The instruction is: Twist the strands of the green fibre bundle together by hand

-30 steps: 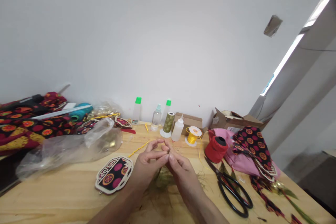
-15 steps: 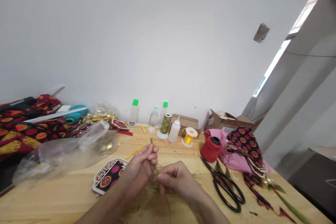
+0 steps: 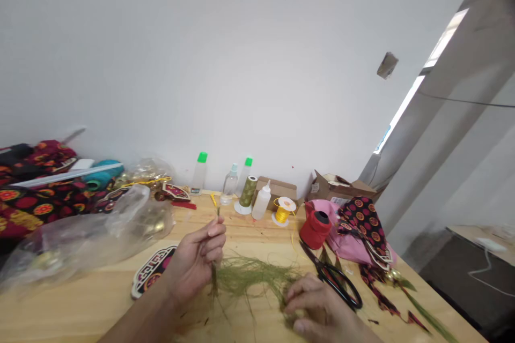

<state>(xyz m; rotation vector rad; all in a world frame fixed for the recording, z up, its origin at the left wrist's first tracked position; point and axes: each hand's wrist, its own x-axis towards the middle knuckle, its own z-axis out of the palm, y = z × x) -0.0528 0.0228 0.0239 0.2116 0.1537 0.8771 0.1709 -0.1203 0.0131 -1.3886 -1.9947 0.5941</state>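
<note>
Right hand (image 3: 322,305) farther from raised left hand (image 3: 196,260)

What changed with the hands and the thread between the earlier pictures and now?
The hands, earlier meeting fingertip to fingertip, have parted: the right hand moved right and nearer the person, to the loose green threads, now more exposed; whether it grips any is unclear. The left hand holds a green tuft. The scissors and red spool stayed put.
</note>
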